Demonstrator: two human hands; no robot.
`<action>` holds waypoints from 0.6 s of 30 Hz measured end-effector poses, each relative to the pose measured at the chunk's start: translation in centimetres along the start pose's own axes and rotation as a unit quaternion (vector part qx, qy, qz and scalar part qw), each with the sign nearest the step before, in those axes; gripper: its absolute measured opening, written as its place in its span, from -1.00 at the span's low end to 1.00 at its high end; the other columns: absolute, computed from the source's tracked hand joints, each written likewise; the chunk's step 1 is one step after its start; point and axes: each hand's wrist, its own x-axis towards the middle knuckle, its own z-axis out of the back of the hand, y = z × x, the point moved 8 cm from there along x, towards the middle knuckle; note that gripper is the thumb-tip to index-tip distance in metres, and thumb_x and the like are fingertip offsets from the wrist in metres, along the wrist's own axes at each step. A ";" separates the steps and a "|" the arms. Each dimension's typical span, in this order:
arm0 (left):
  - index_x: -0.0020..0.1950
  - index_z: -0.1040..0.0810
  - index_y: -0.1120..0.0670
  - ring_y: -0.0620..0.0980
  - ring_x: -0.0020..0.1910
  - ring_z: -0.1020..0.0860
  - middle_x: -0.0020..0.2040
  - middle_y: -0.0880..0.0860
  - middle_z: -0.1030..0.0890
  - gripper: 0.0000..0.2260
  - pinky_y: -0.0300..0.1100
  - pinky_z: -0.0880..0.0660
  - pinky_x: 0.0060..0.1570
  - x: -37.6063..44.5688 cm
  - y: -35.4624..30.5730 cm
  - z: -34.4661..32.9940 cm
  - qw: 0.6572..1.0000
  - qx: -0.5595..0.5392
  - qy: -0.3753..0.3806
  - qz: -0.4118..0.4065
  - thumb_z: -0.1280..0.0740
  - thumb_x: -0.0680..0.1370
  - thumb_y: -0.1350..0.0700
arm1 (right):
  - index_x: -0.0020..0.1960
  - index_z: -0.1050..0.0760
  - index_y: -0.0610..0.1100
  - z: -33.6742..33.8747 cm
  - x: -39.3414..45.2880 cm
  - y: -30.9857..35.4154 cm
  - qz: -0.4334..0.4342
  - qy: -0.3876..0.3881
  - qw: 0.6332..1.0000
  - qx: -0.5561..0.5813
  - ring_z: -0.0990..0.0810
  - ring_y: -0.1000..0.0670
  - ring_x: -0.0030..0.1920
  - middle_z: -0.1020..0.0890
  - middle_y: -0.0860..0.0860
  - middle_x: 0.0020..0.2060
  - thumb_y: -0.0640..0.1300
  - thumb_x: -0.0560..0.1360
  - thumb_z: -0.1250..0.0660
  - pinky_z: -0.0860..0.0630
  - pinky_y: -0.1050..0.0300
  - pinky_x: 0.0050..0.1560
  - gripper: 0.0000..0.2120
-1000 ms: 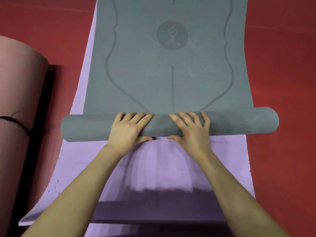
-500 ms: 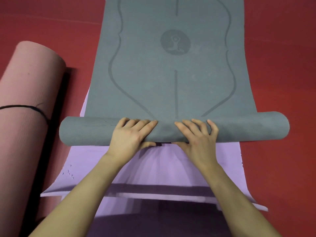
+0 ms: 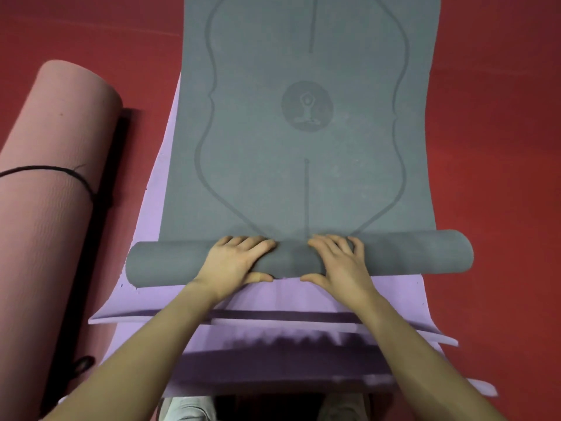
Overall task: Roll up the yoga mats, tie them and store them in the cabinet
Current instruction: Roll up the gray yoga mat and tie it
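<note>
Grey yoga mat [image 3: 303, 147] partly rolled, lying on a purple mat [image 3: 303, 296] on red floor [image 3: 491, 177]. Rolled part [image 3: 409, 253] runs L-R across the frame, its flat part stretches away toward the top edge. No readable text or brand; only markings on the grey mat are a round emblem w/ a seated yoga figure [image 3: 307, 106], a centre line and curved alignment lines either side. L hand [image 3: 233, 264] and R hand [image 3: 341, 265] both on top of the roll near its middle, close together but not touching, fingers draped over the far side, thumbs tucked under the near side, so each is wrapped on the roll. Roll's L end sits inside the purple mat's L edge; R end overhangs the purple mat, over bare floor. Purple mat's near edge curls up, more purple layers stacked under it toward the bottom of the frame. Pink mat [image 3: 51, 208] already rolled, tied w/ black cord [image 3: 60, 171], lies to the left, apart from the grey roll w/ a strip of floor between. Open floor on the R side and upper L.
</note>
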 end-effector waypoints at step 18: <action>0.32 -0.53 0.07 0.20 0.24 -0.51 0.25 0.11 -0.57 -0.56 0.11 -0.24 0.26 4.2 1.6 -0.3 0.985 0.038 0.001 0.167 -0.07 0.57 -0.09 | 0.35 -0.45 -0.03 -0.4 2.4 0.2 -0.072 -0.071 0.993 -0.058 -0.34 -0.19 0.38 -0.47 -0.13 0.31 0.06 0.55 -0.09 -0.14 -0.26 0.31 -0.57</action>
